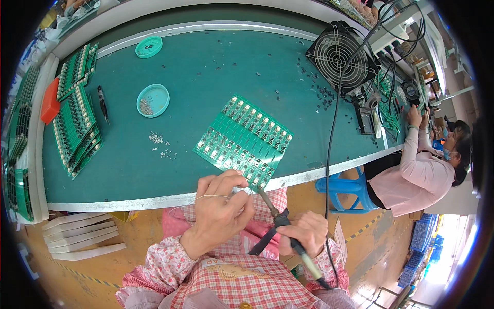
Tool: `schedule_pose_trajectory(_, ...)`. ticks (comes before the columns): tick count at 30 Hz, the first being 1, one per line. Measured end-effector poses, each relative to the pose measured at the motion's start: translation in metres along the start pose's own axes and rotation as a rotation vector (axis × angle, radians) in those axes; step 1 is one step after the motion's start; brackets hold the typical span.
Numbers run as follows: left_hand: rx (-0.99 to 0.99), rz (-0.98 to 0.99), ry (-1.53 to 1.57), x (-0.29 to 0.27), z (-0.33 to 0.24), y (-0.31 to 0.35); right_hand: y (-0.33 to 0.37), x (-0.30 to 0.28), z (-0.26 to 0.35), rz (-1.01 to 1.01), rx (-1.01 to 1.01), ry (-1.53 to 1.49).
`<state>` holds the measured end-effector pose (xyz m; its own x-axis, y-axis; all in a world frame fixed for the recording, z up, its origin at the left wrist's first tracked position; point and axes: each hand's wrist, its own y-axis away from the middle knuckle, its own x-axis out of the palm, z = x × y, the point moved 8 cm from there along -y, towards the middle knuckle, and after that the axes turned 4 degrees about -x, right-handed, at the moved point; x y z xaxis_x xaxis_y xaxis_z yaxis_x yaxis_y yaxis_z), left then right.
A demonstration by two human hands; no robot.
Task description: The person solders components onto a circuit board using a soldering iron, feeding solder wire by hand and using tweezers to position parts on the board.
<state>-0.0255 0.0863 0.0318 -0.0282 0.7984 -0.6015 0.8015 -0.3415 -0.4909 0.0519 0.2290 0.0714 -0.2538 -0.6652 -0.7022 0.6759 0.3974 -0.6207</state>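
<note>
A green circuit board panel [242, 135] with rows of small white and black parts lies at an angle near the table's front edge. My left hand [222, 208] is closed at the panel's near corner, fingertips pinched on a thin solder wire [208, 195] that trails off to the left. My right hand [307, 232] grips the dark handle of a soldering iron [282, 220]. Its metal shaft points up and left, with the tip at the near corner of the panel, close to my left fingers. The exact contact at the tip is too small to tell.
Stacked circuit boards [77, 121] stand left beside an orange-red box [50, 101] and tweezers [103, 104]. Beyond the panel are a round dish of small parts [153, 101] and a green dish [148, 47]. A fan [340, 53] stands far right; a co-worker [411, 177] sits beyond the iron's cable [332, 139].
</note>
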Motion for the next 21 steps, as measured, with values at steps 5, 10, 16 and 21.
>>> schedule_pose_trajectory(5, 0.004, 0.009, 0.003, 0.001, -0.002, -0.001, 0.001, -0.02, -0.019, -0.252, 0.245, -0.195)
schedule_pose_trajectory(10, -0.013, 0.014, 0.003, 0.001, -0.002, -0.004, 0.013, -0.018, -0.056, -0.399, 0.688, -0.376)
schedule_pose_trajectory(16, -0.017, 0.021, -0.013, 0.003, -0.003, -0.005, 0.01, -0.013, -0.068, -0.368, 0.786, -0.474)
schedule_pose_trajectory(21, -0.018, 0.017, -0.019, 0.003, -0.004, -0.007, 0.005, -0.011, -0.072, -0.337, 0.781, -0.486)
